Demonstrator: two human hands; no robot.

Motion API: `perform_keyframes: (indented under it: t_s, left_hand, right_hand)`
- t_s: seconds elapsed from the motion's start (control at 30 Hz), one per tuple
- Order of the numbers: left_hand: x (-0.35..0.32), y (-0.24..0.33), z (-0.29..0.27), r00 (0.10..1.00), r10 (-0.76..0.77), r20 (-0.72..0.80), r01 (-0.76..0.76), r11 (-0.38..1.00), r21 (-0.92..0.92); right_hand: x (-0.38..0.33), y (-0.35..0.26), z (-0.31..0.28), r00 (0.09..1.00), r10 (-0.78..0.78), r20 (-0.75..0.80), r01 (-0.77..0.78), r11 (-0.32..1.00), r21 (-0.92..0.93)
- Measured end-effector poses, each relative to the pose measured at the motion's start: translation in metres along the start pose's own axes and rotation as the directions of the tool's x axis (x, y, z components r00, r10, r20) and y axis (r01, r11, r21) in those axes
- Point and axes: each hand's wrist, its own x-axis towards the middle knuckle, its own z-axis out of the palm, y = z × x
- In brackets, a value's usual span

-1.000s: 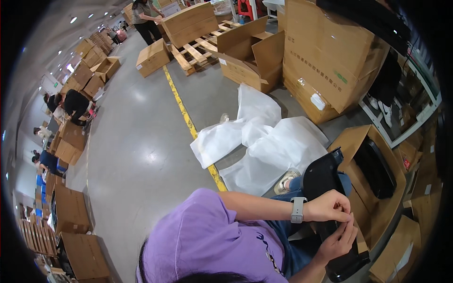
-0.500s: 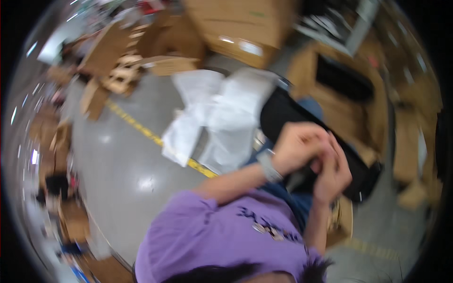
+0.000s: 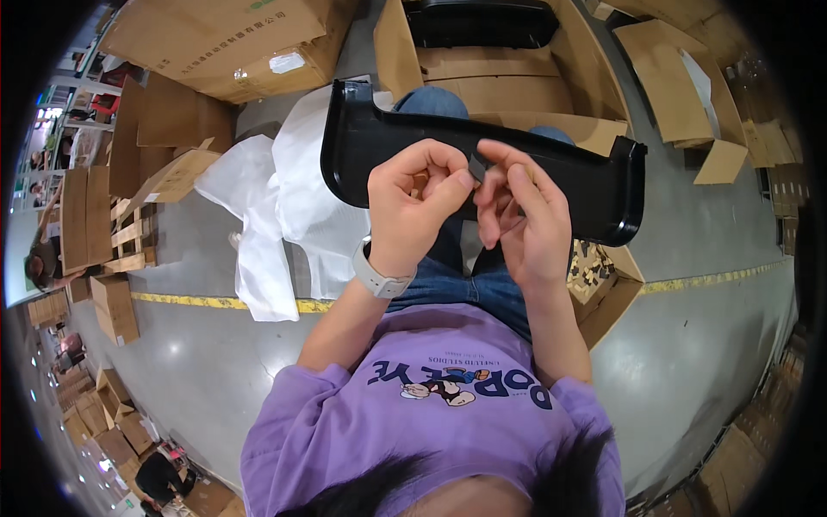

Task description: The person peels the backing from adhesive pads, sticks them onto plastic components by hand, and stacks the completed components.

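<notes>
Across my knees lies a long black plastic tray-like part (image 3: 362, 155) with raised, rounded ends. Above its middle, my left hand (image 3: 409, 202) is closed in a pinch, with a small dark flat piece (image 3: 476, 167) at its thumb and fingertip. Close against that piece, my right hand (image 3: 534, 215) has its fingers curled and its index fingertip near the piece's upper end. Whatever sits between the right thumb and fingers is too small to make out. A cardboard box (image 3: 612, 302) by my right leg holds many small black and yellowish pieces (image 3: 589, 269).
An open carton (image 3: 594, 60) ahead holds another black part (image 3: 482, 23). White foam sheeting (image 3: 301, 172) lies on the floor at left, beside a large closed carton (image 3: 215, 43). More cardboard (image 3: 680, 86) stands at right. A yellow floor line (image 3: 194, 302) runs across.
My view has swung and steadied, so the black part now lies level ahead. My hands, pressed together before, are slightly apart with the small dark piece showing between their fingertips.
</notes>
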Motion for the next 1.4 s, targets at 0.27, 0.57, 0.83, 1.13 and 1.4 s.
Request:
perform_keyframes:
  t_s: [0.27,0.57,0.83,1.13,1.4]
  left_hand:
    - [0.006,-0.008,-0.007,0.996,-0.088,0.013,0.088,0.996,0.006]
    - [0.013,-0.018,-0.011,0.976,-0.141,0.165,0.124,0.986,0.108]
    - [0.026,-0.042,-0.042,0.941,-0.325,0.093,0.335,0.860,-0.385]
    - [0.044,-0.047,-0.044,0.929,-0.328,0.170,0.369,0.846,-0.384]
    - [0.046,-0.061,-0.054,0.861,-0.415,0.293,0.507,0.738,-0.445]
  right_hand:
    - [0.008,-0.008,-0.020,0.992,0.021,-0.122,-0.032,0.995,-0.091]
    - [0.011,-0.002,-0.023,0.989,-0.123,-0.088,0.043,0.790,-0.612]
    - [0.001,-0.010,-0.094,0.866,-0.459,-0.200,-0.024,0.361,-0.932]
    - [0.011,0.006,-0.111,0.851,-0.415,0.322,0.225,-0.267,-0.937]
    - [0.014,0.007,-0.107,0.854,-0.388,0.347,0.224,-0.328,-0.918]
